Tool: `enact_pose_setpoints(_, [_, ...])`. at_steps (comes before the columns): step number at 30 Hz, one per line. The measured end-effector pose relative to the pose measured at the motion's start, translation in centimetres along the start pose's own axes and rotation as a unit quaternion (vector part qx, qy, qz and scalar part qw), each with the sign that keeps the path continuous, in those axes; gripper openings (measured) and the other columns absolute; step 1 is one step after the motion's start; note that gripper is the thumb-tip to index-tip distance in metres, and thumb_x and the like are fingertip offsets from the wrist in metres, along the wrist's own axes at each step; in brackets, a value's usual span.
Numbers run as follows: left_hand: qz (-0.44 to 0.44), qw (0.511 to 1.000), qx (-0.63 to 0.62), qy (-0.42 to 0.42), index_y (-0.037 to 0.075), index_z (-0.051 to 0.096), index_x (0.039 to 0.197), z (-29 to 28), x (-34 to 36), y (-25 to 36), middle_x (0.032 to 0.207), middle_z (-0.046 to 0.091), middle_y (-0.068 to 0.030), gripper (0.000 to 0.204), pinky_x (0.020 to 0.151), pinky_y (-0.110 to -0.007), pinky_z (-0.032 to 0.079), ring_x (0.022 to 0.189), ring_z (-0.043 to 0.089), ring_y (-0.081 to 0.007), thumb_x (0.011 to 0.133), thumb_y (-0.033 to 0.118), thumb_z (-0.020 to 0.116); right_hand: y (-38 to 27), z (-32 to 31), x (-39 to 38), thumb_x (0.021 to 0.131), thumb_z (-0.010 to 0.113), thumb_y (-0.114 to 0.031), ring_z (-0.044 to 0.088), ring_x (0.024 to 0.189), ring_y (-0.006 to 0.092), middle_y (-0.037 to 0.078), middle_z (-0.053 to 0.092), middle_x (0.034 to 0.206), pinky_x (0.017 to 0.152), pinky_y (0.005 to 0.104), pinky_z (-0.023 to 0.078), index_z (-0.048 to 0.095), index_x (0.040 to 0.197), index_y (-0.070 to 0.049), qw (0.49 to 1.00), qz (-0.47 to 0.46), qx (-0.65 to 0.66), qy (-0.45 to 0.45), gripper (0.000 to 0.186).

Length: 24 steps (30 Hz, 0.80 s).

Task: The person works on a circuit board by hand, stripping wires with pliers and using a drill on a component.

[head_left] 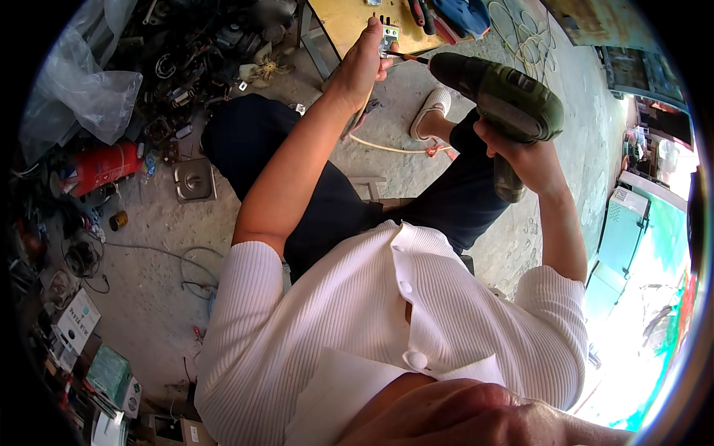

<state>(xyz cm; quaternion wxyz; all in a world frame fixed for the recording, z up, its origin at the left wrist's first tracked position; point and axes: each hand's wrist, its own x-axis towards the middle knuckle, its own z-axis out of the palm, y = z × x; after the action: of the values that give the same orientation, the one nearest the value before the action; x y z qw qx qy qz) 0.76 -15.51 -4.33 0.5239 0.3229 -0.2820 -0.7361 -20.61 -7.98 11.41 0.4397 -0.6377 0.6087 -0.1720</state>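
Jutting into view, a yellowish table (341,22) sits beyond a green drill (513,97), whose handle the right hand (524,154) grips; the left hand (361,63), near the table, pinches a small metal block (389,35), which the bit (409,56) reaches.

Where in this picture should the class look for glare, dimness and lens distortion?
Head view: glare bleaches the lower right, past the teal cabinet; the parts heap at upper left sits dim; black, curved corners betray the fisheye; the drill looks fairly sharp.

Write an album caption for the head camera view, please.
The right hand aims a green drill at a small part held in the left hand.
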Motion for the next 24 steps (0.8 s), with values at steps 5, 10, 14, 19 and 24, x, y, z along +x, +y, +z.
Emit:
enact_pose_setpoints(5, [0.002, 1.000, -0.015, 0.008, 0.008, 0.052, 0.113, 0.0, 0.2, -0.1, 0.086, 0.054, 0.0012, 0.046, 0.049, -0.016, 0.030, 0.062, 0.038, -0.0028, 0.103, 0.049, 0.033, -0.1, -0.2, 0.2, 0.086, 0.070, -0.010, 0.058, 0.066, 0.0096, 0.003, 0.065, 0.084, 0.060, 0.0258, 0.049, 0.064, 0.103, -0.002, 1.000, 0.006, -0.005, -0.015, 0.020])
enact_pose_setpoints(10, [-0.001, 1.000, -0.021, 0.016, 0.008, 0.053, 0.114, -0.2, 0.5, 0.0, 0.086, 0.055, 0.0010, 0.046, 0.049, -0.017, 0.030, 0.062, 0.039, -0.0032, 0.103, 0.048, 0.033, -0.3, -0.1, 0.6, 0.086, 0.070, -0.011, 0.058, 0.065, 0.0093, 0.002, 0.065, 0.084, 0.060, 0.0254, 0.049, 0.064, 0.103, -0.002, 1.000, -0.002, -0.013, -0.013, 0.020])
enact_pose_setpoints(14, [-0.005, 0.999, -0.035, 0.023, 0.008, 0.053, 0.116, -0.3, 0.6, 0.2, 0.087, 0.055, 0.0008, 0.047, 0.050, -0.017, 0.031, 0.064, 0.040, -0.0041, 0.102, 0.049, 0.034, -0.6, 0.2, 0.7, 0.085, 0.070, -0.012, 0.058, 0.064, 0.0088, 0.002, 0.066, 0.085, 0.059, 0.0254, 0.048, 0.064, 0.104, -0.003, 1.000, 0.001, -0.006, 0.000, 0.022])
enact_pose_setpoints(19, [-0.020, 0.998, -0.058, 0.030, 0.007, 0.053, 0.118, -0.4, 1.0, 0.2, 0.088, 0.055, 0.0004, 0.050, 0.051, -0.018, 0.031, 0.065, 0.042, -0.0054, 0.102, 0.050, 0.034, -0.6, 0.2, 1.0, 0.085, 0.072, -0.018, 0.057, 0.063, 0.0096, 0.001, 0.063, 0.080, 0.059, 0.0270, 0.048, 0.066, 0.102, -0.004, 1.000, 0.016, -0.004, 0.006, 0.023])
enact_pose_setpoints(24, [-0.013, 0.999, -0.031, 0.023, 0.006, 0.053, 0.120, -0.6, 1.2, 0.3, 0.088, 0.055, 0.0003, 0.052, 0.051, -0.018, 0.031, 0.066, 0.042, -0.0054, 0.102, 0.051, 0.035, -0.2, 0.0, 1.2, 0.085, 0.069, -0.014, 0.058, 0.062, 0.0086, 0.002, 0.066, 0.085, 0.059, 0.0253, 0.049, 0.065, 0.103, -0.003, 1.000, 0.012, -0.014, -0.002, 0.021])
